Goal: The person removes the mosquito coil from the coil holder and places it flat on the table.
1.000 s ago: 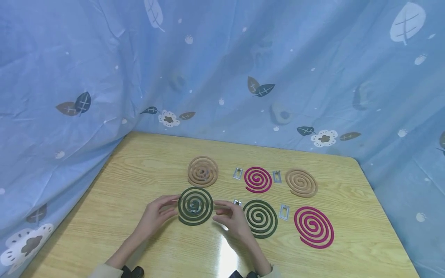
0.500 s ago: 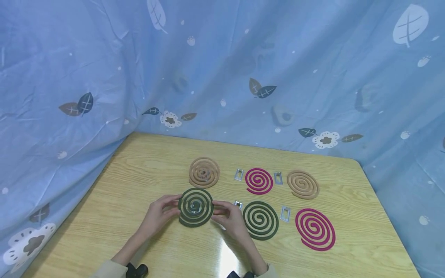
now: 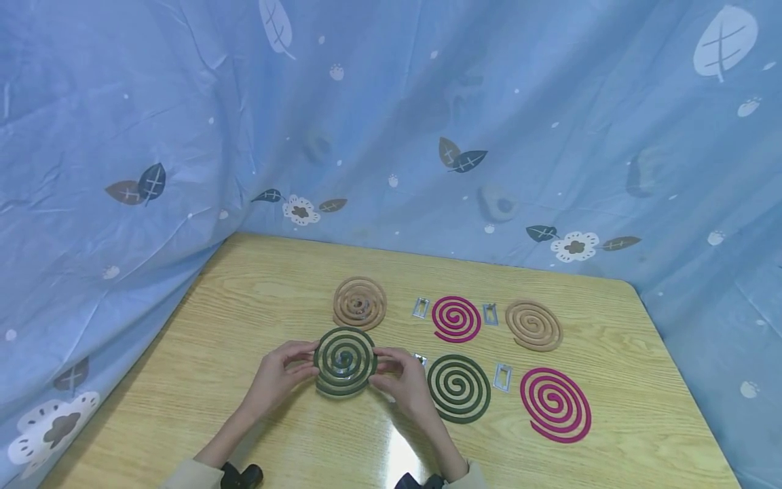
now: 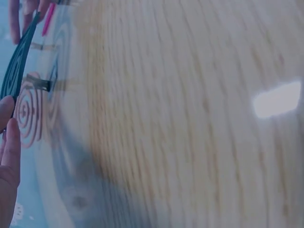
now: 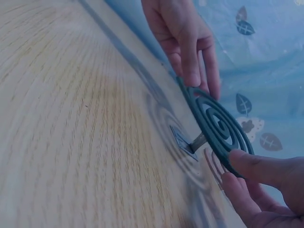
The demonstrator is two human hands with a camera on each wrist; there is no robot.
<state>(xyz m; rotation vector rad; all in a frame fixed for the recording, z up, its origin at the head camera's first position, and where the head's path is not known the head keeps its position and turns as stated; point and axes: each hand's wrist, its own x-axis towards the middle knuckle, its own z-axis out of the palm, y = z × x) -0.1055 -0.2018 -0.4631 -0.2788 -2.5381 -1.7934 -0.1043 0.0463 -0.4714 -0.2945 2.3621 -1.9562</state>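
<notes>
A dark green mosquito coil sits between both hands, raised over a small metal coil stand whose upright tab reaches towards its middle. My left hand pinches its left edge, thumb against fingers. On the opposite edge my right hand pinches with thumb and fingers. In the right wrist view the coil stands clear of the table at its rim; whether the tab is fixed in its centre cannot be told. Just behind is a tan coil with metal showing at its centre. A second green coil lies right of my right hand.
On the wooden table, a magenta coil, another tan coil and a magenta coil lie to the right. Among them are flat metal stands, one partly behind my right hand. Blue patterned cloth hangs behind.
Both hands have closed in on the green coil's edges, and the right thumb now lies against its rim. The coil has shifted slightly. The other coils have stayed put.
</notes>
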